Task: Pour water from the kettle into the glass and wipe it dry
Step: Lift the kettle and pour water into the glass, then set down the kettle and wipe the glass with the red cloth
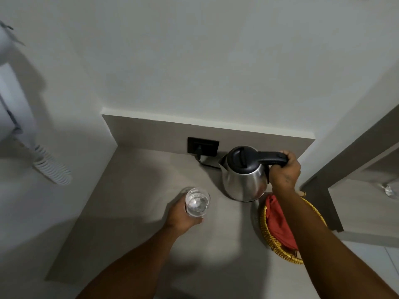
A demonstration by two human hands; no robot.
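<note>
A steel kettle (244, 180) with a black lid and handle stands upright on the grey counter (133, 244), near the back wall. My right hand (284, 169) is closed around its black handle. To the left, a clear glass (197, 202) with some water in it rests on the counter. My left hand (181, 214) wraps around its near side. A red cloth (278, 223) lies in a yellow woven basket (267, 236) just right of the kettle, partly hidden by my right forearm.
A black wall socket (203, 145) with a plugged cord sits behind the kettle. A white wall-mounted hair dryer with a coiled cord (51, 167) hangs at the left. A counter edge and another glass object (388, 189) show at the far right.
</note>
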